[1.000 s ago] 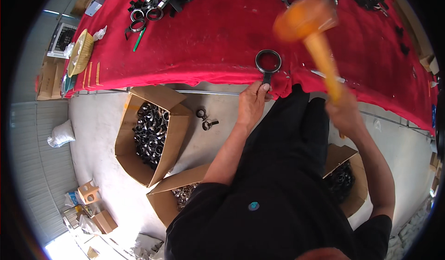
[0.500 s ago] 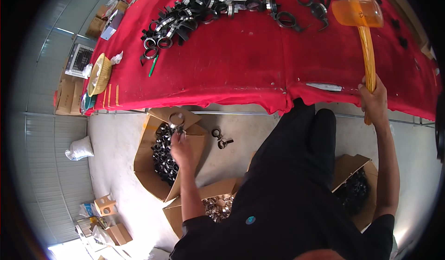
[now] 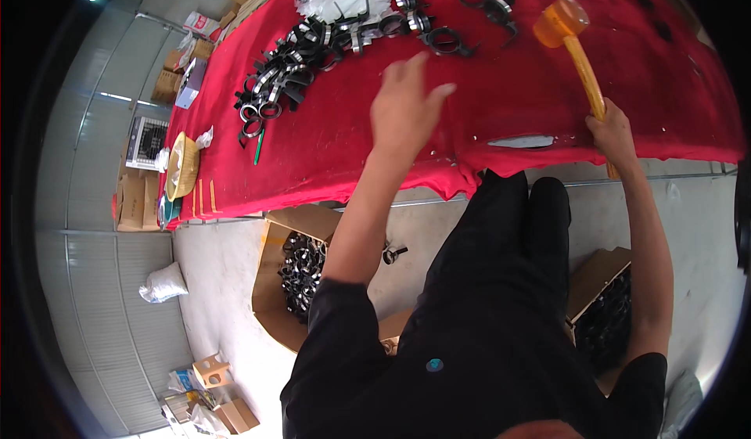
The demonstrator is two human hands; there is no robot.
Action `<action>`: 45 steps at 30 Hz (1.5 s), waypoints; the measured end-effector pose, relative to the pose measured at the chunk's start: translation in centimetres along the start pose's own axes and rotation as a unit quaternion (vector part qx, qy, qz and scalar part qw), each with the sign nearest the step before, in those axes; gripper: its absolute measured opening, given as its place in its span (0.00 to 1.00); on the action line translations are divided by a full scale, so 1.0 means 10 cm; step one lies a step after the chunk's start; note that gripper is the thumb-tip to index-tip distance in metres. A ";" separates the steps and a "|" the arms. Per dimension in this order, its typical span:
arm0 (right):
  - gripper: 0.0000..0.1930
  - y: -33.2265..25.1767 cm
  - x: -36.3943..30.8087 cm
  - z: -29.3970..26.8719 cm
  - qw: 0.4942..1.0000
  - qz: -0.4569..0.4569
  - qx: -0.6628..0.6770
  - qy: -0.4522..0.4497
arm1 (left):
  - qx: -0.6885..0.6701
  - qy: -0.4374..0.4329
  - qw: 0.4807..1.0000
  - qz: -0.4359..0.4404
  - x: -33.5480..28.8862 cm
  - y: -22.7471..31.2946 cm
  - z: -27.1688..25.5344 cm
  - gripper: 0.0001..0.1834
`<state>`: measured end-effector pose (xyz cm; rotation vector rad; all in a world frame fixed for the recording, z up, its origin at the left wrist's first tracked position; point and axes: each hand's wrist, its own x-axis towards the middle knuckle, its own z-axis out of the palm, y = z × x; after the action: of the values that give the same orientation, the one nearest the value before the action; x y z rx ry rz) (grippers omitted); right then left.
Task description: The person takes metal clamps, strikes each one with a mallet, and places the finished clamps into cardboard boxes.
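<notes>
Over the red cloth-covered table (image 3: 328, 157), my left hand (image 3: 404, 110) is open, fingers apart and pointing to the far side, with nothing in it. Just beyond its fingertips lies a black ring-shaped clamp (image 3: 446, 41). To its left spreads a heap of similar black and silver ring clamps (image 3: 293, 67). My right hand (image 3: 612, 132) is wrapped round the wooden handle of a mallet (image 3: 563, 23), above the table's near edge. The mallet's translucent orange head is raised and points to the far side, close to more black clamps (image 3: 497, 7).
Below the table, a cardboard box (image 3: 270, 306) holds many ring clamps. Another box (image 3: 598, 294) with dark parts stands by my right arm. A loose clamp (image 3: 394, 254) lies on the floor. A yellow basket (image 3: 183, 165) and a green pen-like stick (image 3: 258, 148) are on the table's left.
My left hand has left the box below with the ring clamp it held and moved up over the table, now without it. My right hand and the mallet have shifted slightly left, the mallet tilting left.
</notes>
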<state>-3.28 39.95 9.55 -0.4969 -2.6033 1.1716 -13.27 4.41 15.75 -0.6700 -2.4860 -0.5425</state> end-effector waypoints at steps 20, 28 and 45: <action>0.06 0.11 0.08 -0.05 0.983 0.073 0.159 -0.056 | -0.510 0.010 0.774 -0.375 -0.40 -0.26 0.08 0.17; 0.08 0.05 0.03 -0.04 0.990 0.051 0.116 -0.065 | -0.528 -0.058 0.751 -0.393 -2.01 -0.12 0.09 0.18; 0.15 -0.75 -1.88 0.85 0.988 -0.005 0.021 -0.153 | -0.581 -0.074 0.720 -0.373 -1.99 -0.03 0.41 0.14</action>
<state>9.34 21.99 8.20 -0.3150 -2.8223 1.3924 0.02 -0.77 1.29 0.0068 -2.1970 -2.5280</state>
